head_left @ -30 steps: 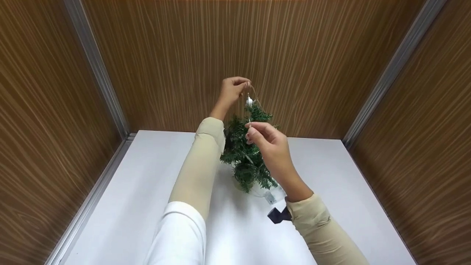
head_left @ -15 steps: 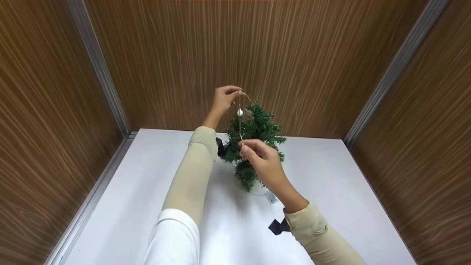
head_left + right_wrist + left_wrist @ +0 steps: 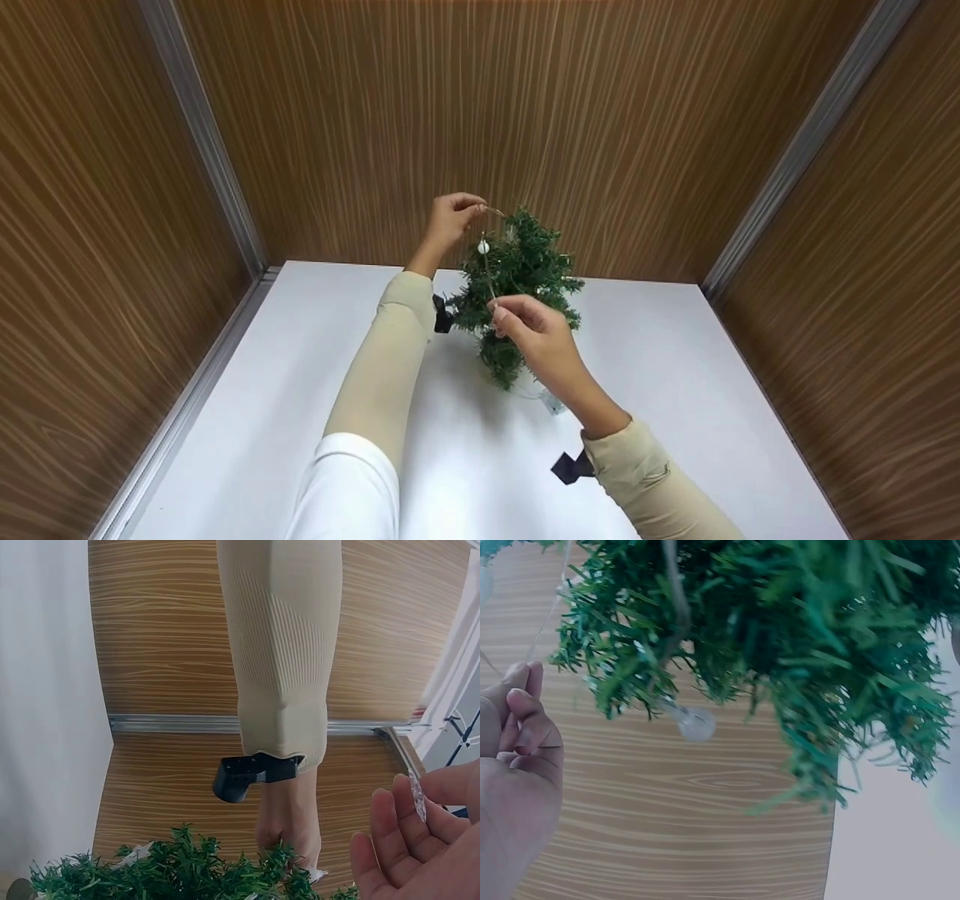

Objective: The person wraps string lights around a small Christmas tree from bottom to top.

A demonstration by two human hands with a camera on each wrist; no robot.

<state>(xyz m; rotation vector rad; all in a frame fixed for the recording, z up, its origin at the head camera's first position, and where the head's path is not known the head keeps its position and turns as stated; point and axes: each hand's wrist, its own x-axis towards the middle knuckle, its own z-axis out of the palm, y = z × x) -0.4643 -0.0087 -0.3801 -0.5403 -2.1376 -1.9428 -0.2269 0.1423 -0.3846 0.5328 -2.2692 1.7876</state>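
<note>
A small green artificial Christmas tree (image 3: pixel 536 255) stands between my hands. My left hand (image 3: pixel 448 219), left of the treetop, pinches the thin wire of a light string between thumb and fingertips. From there the wire runs to the tree, and a white round bulb (image 3: pixel 483 247) hangs below the hand. Closer to me, my right hand (image 3: pixel 544 337) pinches the lower part of the string, overlapping the tree's front. In the right wrist view, a clear pointed piece (image 3: pixel 418 796) shows at that hand's fingers. A clear round bulb (image 3: pixel 697 724) pokes out from the branches.
A clear box (image 3: pixel 553 403) with a wire lies on the white table (image 3: pixel 300 360) by the tree's base. Wood-grain panels (image 3: pixel 375 112) enclose the back and both sides, with metal rails (image 3: pixel 202 135) at the corners. Dark wrist cameras (image 3: pixel 571 468) jut from the sleeves.
Both hands have come down, the left one also shifting leftward. The white bulb has moved down and left from the treetop, and the wire between the hands shows more plainly.
</note>
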